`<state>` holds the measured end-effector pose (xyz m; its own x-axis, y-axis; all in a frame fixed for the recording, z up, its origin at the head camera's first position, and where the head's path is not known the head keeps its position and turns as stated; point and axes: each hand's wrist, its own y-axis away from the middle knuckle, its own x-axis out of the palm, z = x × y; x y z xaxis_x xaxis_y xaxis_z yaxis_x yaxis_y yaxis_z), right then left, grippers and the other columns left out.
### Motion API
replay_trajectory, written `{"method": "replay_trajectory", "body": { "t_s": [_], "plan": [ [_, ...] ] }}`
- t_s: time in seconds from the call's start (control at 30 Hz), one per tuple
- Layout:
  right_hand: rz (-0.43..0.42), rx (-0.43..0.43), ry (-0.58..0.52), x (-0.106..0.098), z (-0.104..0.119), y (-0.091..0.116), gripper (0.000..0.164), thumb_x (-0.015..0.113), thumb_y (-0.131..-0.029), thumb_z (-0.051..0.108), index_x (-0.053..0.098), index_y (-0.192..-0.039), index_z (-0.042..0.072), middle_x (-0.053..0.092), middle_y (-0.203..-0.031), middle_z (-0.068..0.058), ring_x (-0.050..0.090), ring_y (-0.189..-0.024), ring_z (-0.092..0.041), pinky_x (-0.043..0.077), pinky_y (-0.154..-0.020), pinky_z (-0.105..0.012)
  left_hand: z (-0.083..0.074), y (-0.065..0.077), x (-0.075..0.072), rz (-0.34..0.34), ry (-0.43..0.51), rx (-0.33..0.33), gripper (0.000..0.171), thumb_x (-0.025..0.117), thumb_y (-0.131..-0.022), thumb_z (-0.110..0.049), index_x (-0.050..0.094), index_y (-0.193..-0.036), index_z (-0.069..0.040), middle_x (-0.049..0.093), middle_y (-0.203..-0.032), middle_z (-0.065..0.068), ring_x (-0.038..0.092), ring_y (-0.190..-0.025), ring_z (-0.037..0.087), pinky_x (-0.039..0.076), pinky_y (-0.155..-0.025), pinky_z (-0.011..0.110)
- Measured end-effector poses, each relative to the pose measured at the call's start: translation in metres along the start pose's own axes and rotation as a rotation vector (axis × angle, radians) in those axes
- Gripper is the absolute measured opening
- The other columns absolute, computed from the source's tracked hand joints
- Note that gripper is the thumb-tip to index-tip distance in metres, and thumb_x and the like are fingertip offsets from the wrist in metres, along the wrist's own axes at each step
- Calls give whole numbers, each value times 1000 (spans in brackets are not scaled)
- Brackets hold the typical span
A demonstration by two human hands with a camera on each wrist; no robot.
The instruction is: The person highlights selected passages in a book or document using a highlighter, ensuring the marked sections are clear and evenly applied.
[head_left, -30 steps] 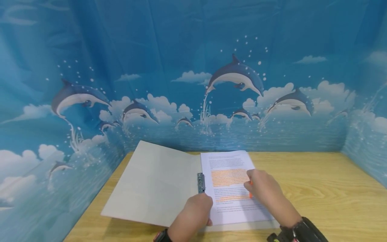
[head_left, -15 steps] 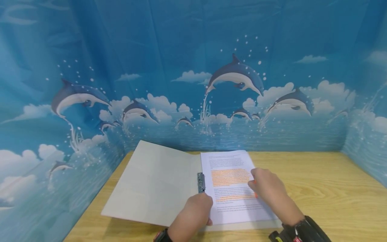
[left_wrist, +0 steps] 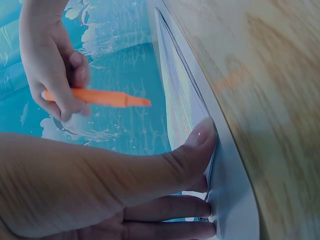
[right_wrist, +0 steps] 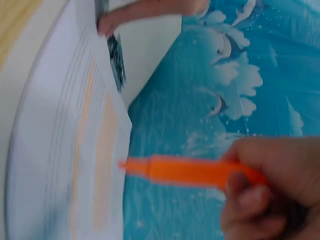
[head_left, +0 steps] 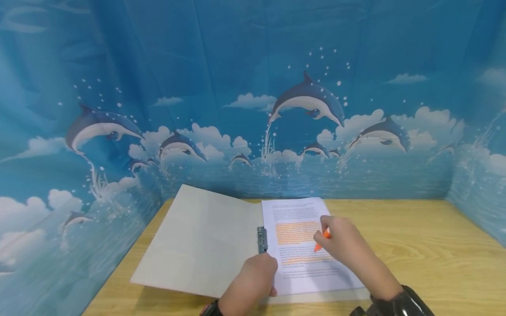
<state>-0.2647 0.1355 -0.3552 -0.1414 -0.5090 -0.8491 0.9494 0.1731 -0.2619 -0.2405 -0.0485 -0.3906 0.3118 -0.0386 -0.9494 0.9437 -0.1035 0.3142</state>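
My right hand pinches an uncapped orange highlighter between thumb and fingers. Its tip points down-left over the printed sheets; in the left wrist view it hangs clear of the paper. Orange marking covers a block of text and a lower line. My left hand presses on the sheets near their lower left side, just below the metal clip. The left wrist view shows its thumb and straight fingers resting on the paper. The sheets lie in an opened pale folder.
The folder's left cover spreads across the wooden table and stands slightly raised. A blue dolphin-print curtain closes off the back and sides. Bare wood extends to the right of the sheets.
My right hand first slid right along the lower marked line with the highlighter, then lifted and moved back left, tilting the tip. The left hand stays in place.
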Motion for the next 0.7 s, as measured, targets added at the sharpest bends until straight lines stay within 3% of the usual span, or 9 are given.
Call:
{"method": "replay_trajectory", "body": {
  "t_s": [0.13, 0.27, 0.43, 0.7],
  "plan": [
    [78, -65, -154, 16, 10, 1, 25, 65, -79, 11, 46, -63, 11, 52, -56, 1, 46, -38, -7, 35, -37, -19, 1, 0, -1, 2, 1, 0, 37, 82, -61, -27, 67, -89, -8, 63, -71, 5, 53, -60, 17, 52, -62, 28],
    [60, -127, -226, 35, 13, 1, 27, 64, -79, 10, 44, -62, 12, 58, -62, 1, 50, -38, -4, 34, -35, -15, 3, 0, -2, -8, 4, 31, 39, 81, -61, -29, 68, -92, -9, 62, -72, 4, 53, -61, 17, 52, -64, 29],
    [37, -150, -239, 48, 15, 2, 28, 65, -79, 10, 43, -61, 13, 58, -61, 3, 50, -39, -2, 32, -35, -13, 4, 0, -1, -22, -15, 63, 41, 82, -61, -30, 68, -93, -9, 62, -72, 3, 52, -61, 16, 52, -65, 28],
    [35, -171, -262, 53, 16, 3, 29, 65, -79, 9, 42, -61, 13, 58, -62, 4, 49, -39, -1, 31, -35, -15, 4, -1, -3, -6, -30, 61, 42, 82, -61, -30, 68, -95, -9, 63, -73, 4, 53, -62, 16, 54, -68, 28]
  ]
}}
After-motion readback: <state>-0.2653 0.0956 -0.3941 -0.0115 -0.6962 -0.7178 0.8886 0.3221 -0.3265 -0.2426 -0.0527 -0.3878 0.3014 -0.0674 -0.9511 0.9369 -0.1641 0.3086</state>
